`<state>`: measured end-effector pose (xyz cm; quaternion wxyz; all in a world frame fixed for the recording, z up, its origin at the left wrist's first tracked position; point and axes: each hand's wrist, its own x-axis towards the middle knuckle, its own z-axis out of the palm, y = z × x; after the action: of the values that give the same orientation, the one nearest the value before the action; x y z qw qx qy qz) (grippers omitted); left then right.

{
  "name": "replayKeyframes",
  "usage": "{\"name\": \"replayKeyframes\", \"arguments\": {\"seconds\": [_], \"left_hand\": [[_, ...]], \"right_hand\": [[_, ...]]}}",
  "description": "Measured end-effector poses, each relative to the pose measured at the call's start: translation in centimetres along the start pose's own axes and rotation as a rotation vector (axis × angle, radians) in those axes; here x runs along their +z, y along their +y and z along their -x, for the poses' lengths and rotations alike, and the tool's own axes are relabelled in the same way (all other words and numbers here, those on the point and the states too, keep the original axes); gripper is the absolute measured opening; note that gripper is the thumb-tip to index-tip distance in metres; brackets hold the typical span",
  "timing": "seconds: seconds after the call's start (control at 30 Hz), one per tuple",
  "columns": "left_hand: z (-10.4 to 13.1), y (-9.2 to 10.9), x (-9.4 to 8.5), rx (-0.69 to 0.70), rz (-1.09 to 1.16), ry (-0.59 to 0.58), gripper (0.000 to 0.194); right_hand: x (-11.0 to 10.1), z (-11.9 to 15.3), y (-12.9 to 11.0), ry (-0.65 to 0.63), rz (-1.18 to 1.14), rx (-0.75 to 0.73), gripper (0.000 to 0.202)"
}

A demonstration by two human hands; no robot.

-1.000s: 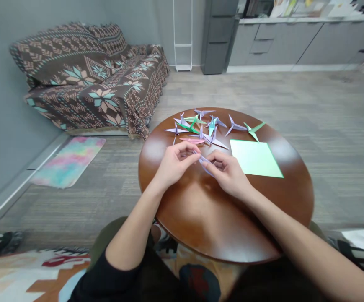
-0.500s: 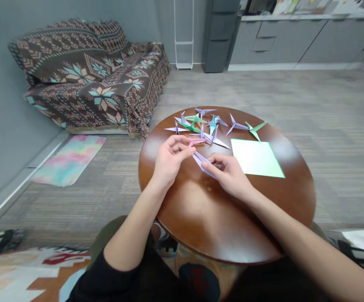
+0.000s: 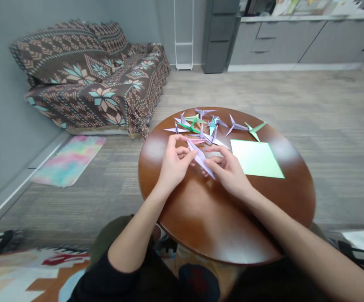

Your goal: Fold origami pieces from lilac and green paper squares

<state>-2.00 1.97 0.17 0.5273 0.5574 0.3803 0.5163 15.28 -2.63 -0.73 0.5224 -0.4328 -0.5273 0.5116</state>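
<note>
Folded pale-purple paper strip [image 3: 201, 160] held above the round brown wooden desk [image 3: 213, 235]; fingers of left hand [image 3: 174, 164] and right hand [image 3: 228, 171] pinch it. Probably light, easily creased; best gripped lightly by its folded edges.

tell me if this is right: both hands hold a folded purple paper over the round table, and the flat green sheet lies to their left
Wrong side: the head view shows the flat green sheet lying to the right. The left hand and right hand do hold a folded purple paper over the round table.
</note>
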Motion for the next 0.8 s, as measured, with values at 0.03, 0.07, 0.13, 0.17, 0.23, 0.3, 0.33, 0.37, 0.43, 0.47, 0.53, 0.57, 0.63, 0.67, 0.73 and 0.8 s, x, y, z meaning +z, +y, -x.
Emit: {"name": "replayKeyframes", "arguments": {"seconds": [0.03, 0.07, 0.13, 0.17, 0.23, 0.3, 0.33, 0.37, 0.43, 0.47, 0.53, 0.57, 0.63, 0.67, 0.73, 0.8], "left_hand": [[0.0, 0.1, -0.2, -0.013, 0.013, -0.025, 0.039], [-0.1, 0.1, -0.3, -0.032, 0.027, -0.057, 0.034], [-0.1, 0.1, -0.4, -0.089, 0.06, -0.113, 0.029], [-0.1, 0.1, -0.4, -0.125, 0.083, -0.132, 0.03], [-0.1, 0.1, -0.4, -0.201, 0.147, -0.159, 0.032], [0.0, 0.2, -0.4, -0.273, 0.217, -0.186, 0.032], [0.0, 0.3, -0.5, -0.305, 0.252, -0.202, 0.031], [0.0, 0.4, -0.6, -0.335, 0.288, -0.219, 0.03], [0.0, 0.7, -0.7, -0.383, 0.36, -0.264, 0.029], [0.0, 0.8, -0.8, -0.399, 0.395, -0.292, 0.03], [0.0, 0.9, -0.8, -0.42, 0.444, -0.345, 0.03], [0.0, 0.9, -0.8, -0.427, 0.455, -0.359, 0.029], [0.0, 0.7, -0.8, -0.443, 0.461, -0.359, 0.028], [0.0, 0.6, -0.8, -0.452, 0.461, -0.351, 0.027], [0.0, 0.4, -0.8, -0.475, 0.452, -0.334, 0.026], [0.0, 0.3, -0.9, -0.506, 0.431, -0.331, 0.026]], "right_hand": [[0.0, 0.0, -0.1, -0.007, -0.005, -0.026, 0.037], [0.0, 0.0, -0.2, -0.022, 0.004, -0.053, 0.034], [-0.1, 0.0, -0.4, -0.066, 0.037, -0.092, 0.026], [-0.1, 0.0, -0.5, -0.081, 0.047, -0.098, 0.023], [-0.2, -0.1, -0.6, -0.086, 0.046, -0.1, 0.02], [-0.4, -0.1, -0.6, -0.075, 0.041, -0.106, 0.017], [-0.5, -0.1, -0.6, -0.07, 0.046, -0.113, 0.016], [-0.6, -0.1, -0.6, -0.065, 0.055, -0.121, 0.015], [-0.7, -0.1, -0.6, -0.055, 0.087, -0.134, 0.014], [-0.8, 0.0, -0.6, -0.053, 0.107, -0.136, 0.014], [-0.9, 0.0, -0.8, -0.053, 0.158, -0.148, 0.016], [-1.0, 0.0, -0.8, -0.053, 0.194, -0.167, 0.017], [-1.2, 0.0, -0.9, -0.048, 0.295, -0.249, 0.015], [-1.3, -0.1, -1.0, -0.042, 0.359, -0.317, 0.012], [-1.6, -0.3, -1.0, -0.03, 0.488, -0.485, 0.009], [-1.9, -0.5, -0.9, -0.034, 0.579, -0.651, 0.011]]}}
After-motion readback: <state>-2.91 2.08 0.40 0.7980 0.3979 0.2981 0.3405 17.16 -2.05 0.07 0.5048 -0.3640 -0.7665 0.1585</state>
